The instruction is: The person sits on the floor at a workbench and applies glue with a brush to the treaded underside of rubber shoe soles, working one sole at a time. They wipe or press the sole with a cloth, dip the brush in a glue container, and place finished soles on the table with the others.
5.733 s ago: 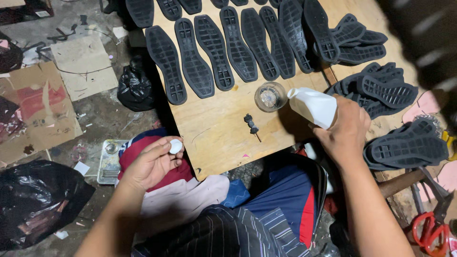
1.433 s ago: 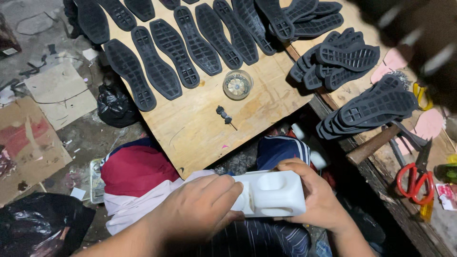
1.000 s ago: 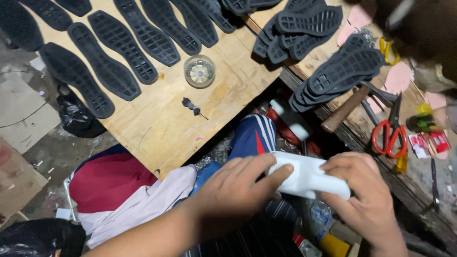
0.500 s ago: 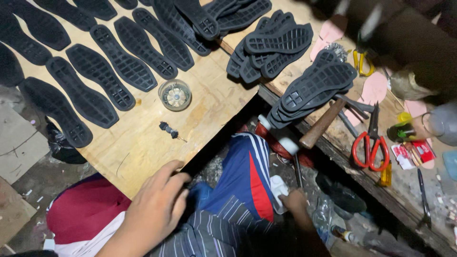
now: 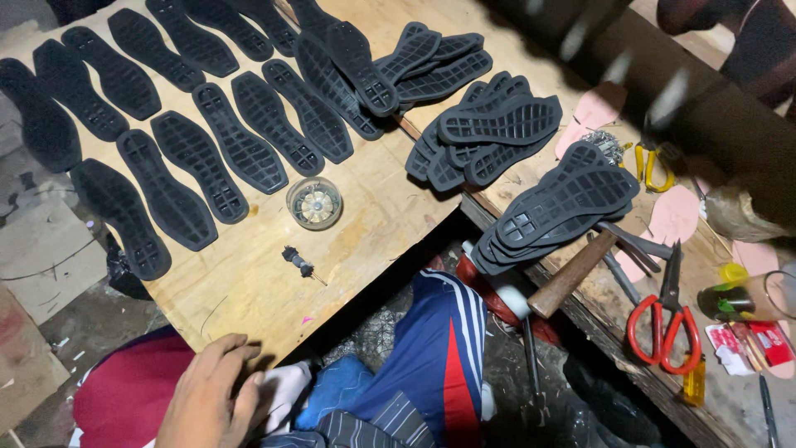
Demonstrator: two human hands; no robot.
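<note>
My left hand (image 5: 211, 400) rests low in the head view, just below the front edge of the wooden board (image 5: 249, 290). Its fingers are slightly apart, lie against a white cloth (image 5: 286, 390) and hold nothing. My right hand is out of sight. On the board, nearest to the hand, lie a small dark brush-like piece (image 5: 298, 262) and a round glass dish (image 5: 314, 202). Several flat black shoe soles (image 5: 170, 199) lie in rows beyond them. My knee in blue striped trousers (image 5: 448, 348) is to the right of the hand.
Stacks of black soles (image 5: 497, 124) (image 5: 564, 207) sit on the bench to the right. Near them lie a wooden-handled hammer (image 5: 572, 274), red-handled scissors (image 5: 663, 328), yellow-handled scissors (image 5: 651, 166) and pink cut-outs (image 5: 673, 217). A red cloth (image 5: 124, 390) is at the lower left.
The white bottle that both hands held a second ago is gone from view. My right hand has dropped out of sight, and my left hand now rests by the board's edge.
</note>
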